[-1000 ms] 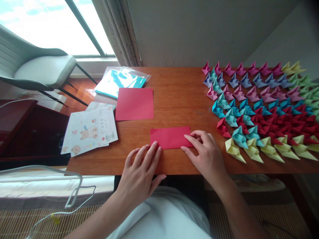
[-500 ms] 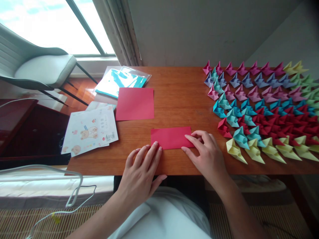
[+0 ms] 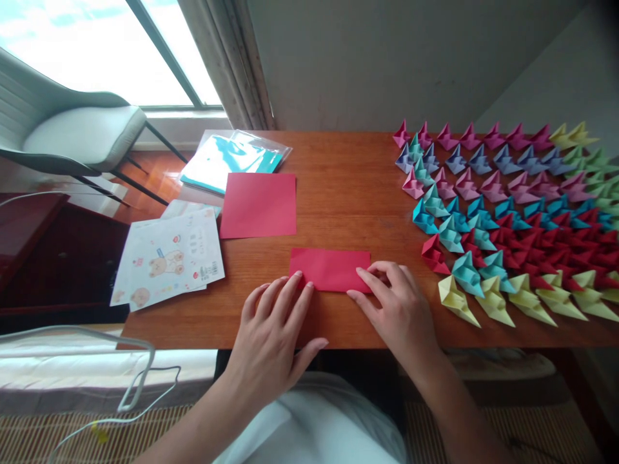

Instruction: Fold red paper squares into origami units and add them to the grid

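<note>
A red sheet of origami paper [image 3: 331, 267], folded into a long rectangle, lies flat on the wooden table in front of me. My left hand [image 3: 273, 322] is open, palm down, fingers spread, with its index and middle fingertips on the paper's near left corner. At the other end, my right hand [image 3: 399, 303] holds the paper's right edge, its index finger on top and its thumb at the near edge. The right hand's other fingers are curled and partly hidden. An unfolded red square sheet [image 3: 258, 205] lies beyond, to the left.
Rows of folded paper pieces in several colours, such as a yellow one [image 3: 457, 299], cover the table's [image 3: 338, 193] right side. Printed bear sheets [image 3: 167, 258] and a clear packet of turquoise paper [image 3: 232, 161] lie at the left. A chair [image 3: 82, 135] stands by the window.
My right thumb and index finger have shifted slightly left along the folded paper's end. My left hand stays on its left corner. The whole view has moved a little.
</note>
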A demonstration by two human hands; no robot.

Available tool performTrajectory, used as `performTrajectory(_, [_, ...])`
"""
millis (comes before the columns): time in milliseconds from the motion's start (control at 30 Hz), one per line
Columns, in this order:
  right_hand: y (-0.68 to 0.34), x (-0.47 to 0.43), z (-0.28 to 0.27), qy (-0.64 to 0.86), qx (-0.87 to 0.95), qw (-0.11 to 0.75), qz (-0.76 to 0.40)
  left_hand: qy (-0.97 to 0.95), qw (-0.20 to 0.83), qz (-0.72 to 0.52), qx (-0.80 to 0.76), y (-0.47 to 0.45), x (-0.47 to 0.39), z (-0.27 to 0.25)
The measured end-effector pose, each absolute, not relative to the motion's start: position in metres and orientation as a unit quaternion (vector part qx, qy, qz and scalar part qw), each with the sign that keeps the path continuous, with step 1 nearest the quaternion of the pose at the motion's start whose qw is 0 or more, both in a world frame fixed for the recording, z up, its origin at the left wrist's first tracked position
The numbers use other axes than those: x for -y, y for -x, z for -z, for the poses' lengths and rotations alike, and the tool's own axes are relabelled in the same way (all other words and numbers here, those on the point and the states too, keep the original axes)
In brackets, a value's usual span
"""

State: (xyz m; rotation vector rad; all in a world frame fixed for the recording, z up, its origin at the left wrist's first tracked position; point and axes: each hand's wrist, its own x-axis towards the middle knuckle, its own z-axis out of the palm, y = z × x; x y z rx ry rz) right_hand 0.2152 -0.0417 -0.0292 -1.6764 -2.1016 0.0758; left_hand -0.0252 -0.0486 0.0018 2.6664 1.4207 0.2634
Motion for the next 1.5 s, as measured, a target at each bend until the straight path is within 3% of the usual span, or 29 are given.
performTrajectory(333, [-0.205, 0.018, 0.018, 0.530, 0.779, 0.314, -0.120, -0.842, 0.009, -0.165, -0.514, 0.004, 0.021, 0.000])
performTrajectory(700, [-0.210, -0.001, 0.007, 0.446, 0.743, 0.406, -0.290, -0.805, 0.211, -0.349, -0.431, -0.004, -0.022, 0.008])
performTrajectory(1000, [-0.213, -0.008, 0.014, 0.497, 0.658, 0.449, -0.344, -0.722, 0.370, -0.363, -0.458, 0.001, -0.036, -0.003])
performTrajectory(1233, [-0.211, -0.012, 0.014, 0.524, 0.633, 0.429, -0.374, -0.694, 0.468, -0.351, -0.420, 0.007, -0.037, -0.005])
performTrajectory(1500, [-0.213, -0.009, 0.019, 0.574, 0.584, 0.432, -0.378, -0.683, 0.477, -0.344, -0.433, 0.003, -0.036, -0.006])
